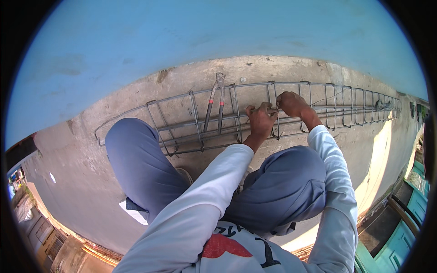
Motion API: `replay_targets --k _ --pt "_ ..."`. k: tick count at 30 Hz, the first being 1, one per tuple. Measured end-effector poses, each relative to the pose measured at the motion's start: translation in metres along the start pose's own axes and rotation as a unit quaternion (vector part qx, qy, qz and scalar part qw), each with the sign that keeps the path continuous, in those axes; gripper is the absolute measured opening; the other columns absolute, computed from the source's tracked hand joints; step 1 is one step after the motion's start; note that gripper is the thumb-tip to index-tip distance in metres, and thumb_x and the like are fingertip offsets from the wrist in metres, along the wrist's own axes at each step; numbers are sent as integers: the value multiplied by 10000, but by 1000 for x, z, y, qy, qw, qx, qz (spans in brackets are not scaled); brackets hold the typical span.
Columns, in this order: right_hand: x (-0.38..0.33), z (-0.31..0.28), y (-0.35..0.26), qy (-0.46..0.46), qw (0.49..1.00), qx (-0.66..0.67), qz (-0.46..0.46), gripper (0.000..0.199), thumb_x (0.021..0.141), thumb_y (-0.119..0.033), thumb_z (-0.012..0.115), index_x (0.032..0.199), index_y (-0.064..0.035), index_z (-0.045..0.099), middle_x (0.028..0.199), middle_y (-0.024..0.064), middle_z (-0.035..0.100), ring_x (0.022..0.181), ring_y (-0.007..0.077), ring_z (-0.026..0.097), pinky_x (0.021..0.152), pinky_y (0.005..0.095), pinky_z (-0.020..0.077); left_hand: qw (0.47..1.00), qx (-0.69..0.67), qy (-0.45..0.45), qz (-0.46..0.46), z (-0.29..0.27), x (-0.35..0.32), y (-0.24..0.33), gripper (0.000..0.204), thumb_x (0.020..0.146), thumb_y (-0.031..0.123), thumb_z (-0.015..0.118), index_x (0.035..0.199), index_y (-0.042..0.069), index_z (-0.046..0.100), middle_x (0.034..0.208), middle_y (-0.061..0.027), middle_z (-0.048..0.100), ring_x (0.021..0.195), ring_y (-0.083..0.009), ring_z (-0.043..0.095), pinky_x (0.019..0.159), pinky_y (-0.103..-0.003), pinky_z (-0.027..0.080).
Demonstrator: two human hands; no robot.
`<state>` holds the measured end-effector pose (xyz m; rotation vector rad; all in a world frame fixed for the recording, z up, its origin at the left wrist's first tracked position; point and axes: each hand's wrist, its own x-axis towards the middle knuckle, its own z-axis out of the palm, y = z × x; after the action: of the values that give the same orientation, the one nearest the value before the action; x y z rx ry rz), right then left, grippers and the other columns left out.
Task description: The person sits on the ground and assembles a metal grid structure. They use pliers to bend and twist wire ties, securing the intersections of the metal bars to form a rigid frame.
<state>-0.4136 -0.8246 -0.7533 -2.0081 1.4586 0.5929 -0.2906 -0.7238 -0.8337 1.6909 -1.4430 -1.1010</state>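
A long rebar cage point(199, 119) of thin longitudinal bars and rectangular stirrups lies on the concrete in front of my bent knees. At its middle, next to a stirrup, my left hand point(261, 120) has its fingers bent and pressed together against the bars. Just to the right, my right hand point(293, 105) is closed, its fingertips curled down at the same stirrup. The two hands nearly meet; whatever is pinched between their fingers is too small to make out. A pair of end-cutting pincers point(221, 98) with red and black handles rests across the cage, left of my hands.
A blue wall point(218, 32) rises behind the cage. On the cage's right end sits a dark bundle point(383, 104), perhaps wire. My knees point(289, 182) are close to the near bars. Teal woodwork point(414, 209) stands at the far right, and more rebar point(102, 255) lies at lower left.
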Motion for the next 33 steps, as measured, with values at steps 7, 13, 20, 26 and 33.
replay_targets --k 7,13,20,26,33 --pt "4 10 14 41 996 -21 81 232 931 -235 567 1019 -132 755 1092 174 710 1021 387 663 907 461 513 999 -16 36 -19 1 0 2 362 822 279 772 1088 63 656 850 -36 775 884 -204 662 1022 -402 254" --pt "-18 39 40 -139 990 -29 -17 257 905 -261 587 913 -76 765 926 181 735 866 336 699 808 456 532 998 -16 38 -39 5 2 6 307 813 266 785 1038 88 677 806 -57 764 811 -217 655 979 -382 264" --pt "-37 15 22 -215 927 296 84 282 906 -216 551 990 -9 724 740 150 694 692 192 631 710 380 534 1000 -20 15 11 -3 1 -6 277 829 176 755 1080 95 672 899 -60 760 871 -233 673 993 -410 290" --pt "-38 24 -16 227 971 25 -63 302 981 -241 553 1138 -28 698 997 181 721 864 324 675 836 415 521 974 108 164 117 -83 -1 -3 392 823 126 732 1188 88 594 1303 -134 557 1228 -355 467 1045 -478 325" --pt "-24 14 -93 -85 896 436 21 421 990 -340 591 1244 -12 661 1024 127 708 904 214 641 842 386 520 963 223 120 -94 -143 16 -36 746 751 88 799 1367 10 386 1333 -224 426 1205 -382 478 1051 -484 359"
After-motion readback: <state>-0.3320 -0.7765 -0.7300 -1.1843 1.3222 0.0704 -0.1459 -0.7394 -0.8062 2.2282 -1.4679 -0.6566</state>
